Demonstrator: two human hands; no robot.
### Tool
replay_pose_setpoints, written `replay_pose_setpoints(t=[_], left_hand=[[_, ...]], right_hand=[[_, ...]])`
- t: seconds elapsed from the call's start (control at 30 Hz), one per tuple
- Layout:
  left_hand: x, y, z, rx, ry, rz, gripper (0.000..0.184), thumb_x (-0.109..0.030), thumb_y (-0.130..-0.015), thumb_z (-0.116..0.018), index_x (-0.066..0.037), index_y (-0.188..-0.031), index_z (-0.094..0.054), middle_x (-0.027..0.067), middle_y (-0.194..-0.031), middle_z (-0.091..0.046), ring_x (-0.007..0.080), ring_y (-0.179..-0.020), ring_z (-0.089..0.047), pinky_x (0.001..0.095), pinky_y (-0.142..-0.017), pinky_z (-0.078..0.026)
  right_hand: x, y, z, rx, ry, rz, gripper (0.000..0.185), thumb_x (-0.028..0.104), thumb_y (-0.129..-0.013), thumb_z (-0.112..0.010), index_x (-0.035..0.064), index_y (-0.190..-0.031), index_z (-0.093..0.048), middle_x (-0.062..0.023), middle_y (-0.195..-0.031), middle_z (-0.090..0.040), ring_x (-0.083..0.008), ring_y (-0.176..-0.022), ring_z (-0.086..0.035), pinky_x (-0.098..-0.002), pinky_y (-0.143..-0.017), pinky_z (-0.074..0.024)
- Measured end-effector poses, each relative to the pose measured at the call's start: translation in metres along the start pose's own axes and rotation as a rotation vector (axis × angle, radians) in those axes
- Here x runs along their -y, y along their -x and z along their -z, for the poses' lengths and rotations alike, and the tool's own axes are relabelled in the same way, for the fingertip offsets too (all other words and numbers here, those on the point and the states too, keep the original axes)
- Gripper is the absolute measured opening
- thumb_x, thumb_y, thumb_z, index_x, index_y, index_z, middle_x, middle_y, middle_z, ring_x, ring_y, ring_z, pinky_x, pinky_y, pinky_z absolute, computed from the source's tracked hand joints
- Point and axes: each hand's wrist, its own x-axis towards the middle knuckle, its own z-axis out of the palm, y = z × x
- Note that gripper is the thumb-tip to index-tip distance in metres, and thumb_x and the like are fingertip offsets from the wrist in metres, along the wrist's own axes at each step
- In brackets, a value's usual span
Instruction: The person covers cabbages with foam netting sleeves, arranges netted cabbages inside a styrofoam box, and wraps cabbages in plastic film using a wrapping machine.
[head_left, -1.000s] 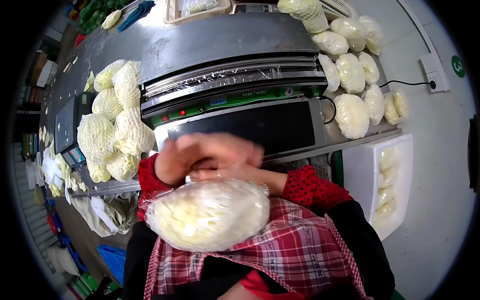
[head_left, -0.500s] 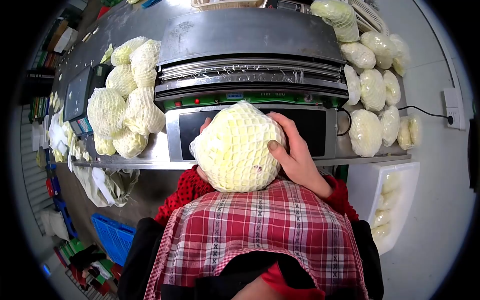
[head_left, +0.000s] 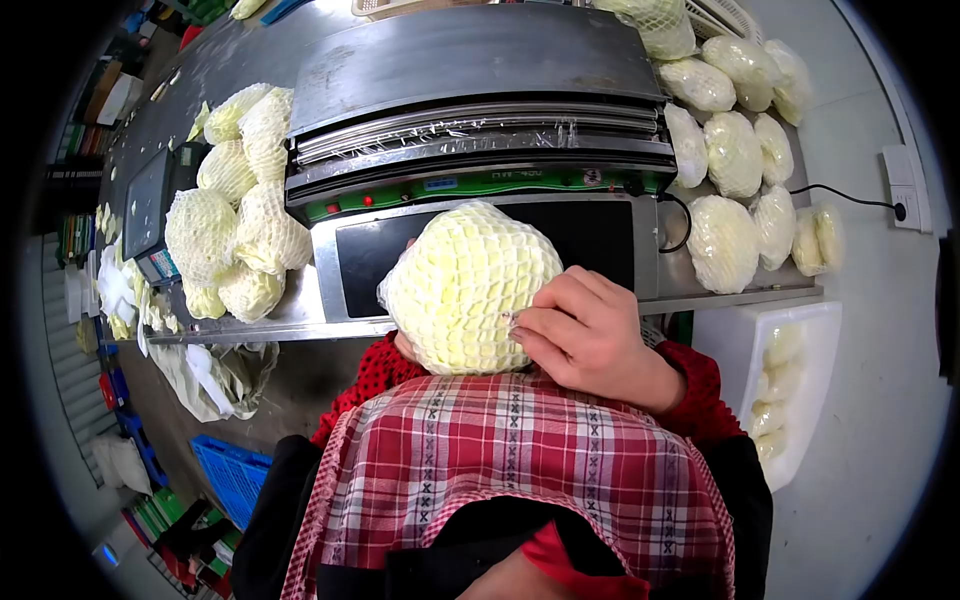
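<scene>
A pale cabbage (head_left: pixel 465 285) in a white foam net rests against the apron, in front of the wrapping machine. My left hand (head_left: pixel 404 346) supports it from the left side and is mostly hidden behind it. With thumb and fingers pinched together, my right hand (head_left: pixel 585 330) presses at the net on the cabbage's lower right. Whatever lies between those fingertips is too small to make out.
The film wrapping machine (head_left: pixel 480 65) has a dark plate (head_left: pixel 595 245) at its front. Netted cabbages (head_left: pixel 200 230) are piled left, near a scale (head_left: pixel 150 205). Film-wrapped cabbages (head_left: pixel 725 245) lie right, above a white foam box (head_left: pixel 810 385). A blue crate (head_left: pixel 232 475) is on the floor.
My right hand has left the cabbage's right side and now pinches at its front, where a small dark spot showed. The left hand still holds the cabbage. The view has shifted slightly.
</scene>
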Motion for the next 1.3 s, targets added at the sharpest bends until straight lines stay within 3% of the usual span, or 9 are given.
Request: replay_pose_setpoints(t=[0.2,0.53,0.73,0.83,0.9,0.97,1.1,1.2,1.3], left_hand=[[0.009,0.016,-0.048,0.331,0.26,0.158,0.081,-0.071,-0.084,-0.039,-0.01,-0.137,-0.049,0.0161,-0.137,-0.052,0.0351,-0.122,-0.052,0.0482,-0.105,-0.039],[0.006,0.028,-0.048,0.096,0.005,0.066,0.084,-0.07,-0.083,-0.04,-0.006,-0.137,-0.048,0.0193,-0.133,-0.054,0.0374,-0.117,-0.056,0.0496,-0.102,-0.043],[0.015,0.03,-0.051,0.202,0.171,0.11,0.083,-0.069,-0.081,-0.042,-0.007,-0.136,-0.049,0.0181,-0.133,-0.055,0.0367,-0.117,-0.056,0.0507,-0.101,-0.043],[0.012,0.028,-0.036,0.144,0.113,0.062,0.082,-0.068,-0.081,-0.043,-0.007,-0.135,-0.05,0.0174,-0.132,-0.055,0.0365,-0.116,-0.056,0.0512,-0.1,-0.043],[0.005,0.025,-0.032,0.069,-0.023,0.015,0.081,-0.068,-0.08,-0.044,-0.008,-0.134,-0.051,0.017,-0.132,-0.056,0.0365,-0.115,-0.056,0.0513,-0.1,-0.043],[0.008,0.026,-0.032,0.106,-0.093,0.008,0.073,-0.063,-0.08,-0.057,-0.009,-0.129,-0.055,0.016,-0.132,-0.055,0.0332,-0.12,-0.055,0.0521,-0.1,-0.045],[0.025,0.02,-0.058,0.517,-0.488,-0.421,0.064,-0.055,-0.085,-0.057,-0.008,-0.129,-0.053,0.0158,-0.13,-0.056,0.0319,-0.118,-0.056,0.0495,-0.099,-0.047],[0.013,0.023,-0.056,0.394,-0.09,0.018,0.054,-0.044,-0.091,-0.053,-0.008,-0.13,-0.051,0.0146,-0.127,-0.058,0.0308,-0.117,-0.057,0.0467,-0.099,-0.048],[0.012,0.02,-0.043,0.267,0.095,0.082,0.08,-0.067,-0.081,-0.043,-0.006,-0.133,-0.052,0.0189,-0.129,-0.057,0.0368,-0.112,-0.058,0.0491,-0.098,-0.045]], right_hand=[[0.014,0.001,0.007,0.212,0.188,-0.087,0.012,0.01,-0.067,-0.072,0.0079,-0.076,-0.063,-0.0019,-0.069,-0.056,-0.0179,-0.058,-0.058,-0.0303,-0.049,-0.045],[0.009,0.008,-0.008,0.132,-0.111,-0.248,0.018,0.001,-0.062,-0.07,0.0065,-0.07,-0.054,-0.0041,-0.06,-0.054,-0.0169,-0.048,-0.055,-0.0286,-0.042,-0.0413],[0.008,0.003,0.019,0.432,-0.769,-0.65,0.013,-0.003,-0.07,-0.067,0.0036,-0.071,-0.056,0.0041,-0.059,-0.049,-0.0011,-0.05,-0.039,-0.0195,-0.045,-0.0288],[0.016,0.003,0.035,0.593,-1.012,-0.656,0.01,0.001,-0.069,-0.066,0.0034,-0.071,-0.057,0.0005,-0.06,-0.055,-0.004,-0.052,-0.048,-0.0211,-0.048,-0.0357],[0.01,0.01,0.046,0.318,-1.137,-0.801,0.011,0.004,-0.073,-0.071,0.0038,-0.078,-0.062,0.0005,-0.067,-0.058,-0.003,-0.056,-0.051,-0.0189,-0.051,-0.0382],[0.011,0.009,0.039,0.249,-0.514,-0.638,0.017,0.006,-0.073,-0.077,0.0023,-0.08,-0.063,0.0017,-0.068,-0.054,-0.0036,-0.055,-0.047,-0.0206,-0.047,-0.035],[0.008,0.016,0.008,0.173,-0.33,-0.391,0.02,0.011,-0.073,-0.08,0.0019,-0.082,-0.064,-0.0032,-0.067,-0.056,-0.0098,-0.052,-0.052,-0.0236,-0.047,-0.0395],[0.003,0.018,0.001,0.187,-0.356,-0.364,0.018,0.008,-0.074,-0.078,0.0019,-0.08,-0.063,-0.0035,-0.064,-0.056,-0.0105,-0.052,-0.053,-0.0246,-0.047,-0.0404],[0.003,0.021,0.003,0.264,-0.474,-0.413,0.015,0.006,-0.076,-0.075,0.0015,-0.078,-0.061,-0.0023,-0.062,-0.056,-0.009,-0.051,-0.051,-0.0235,-0.047,-0.0395]])
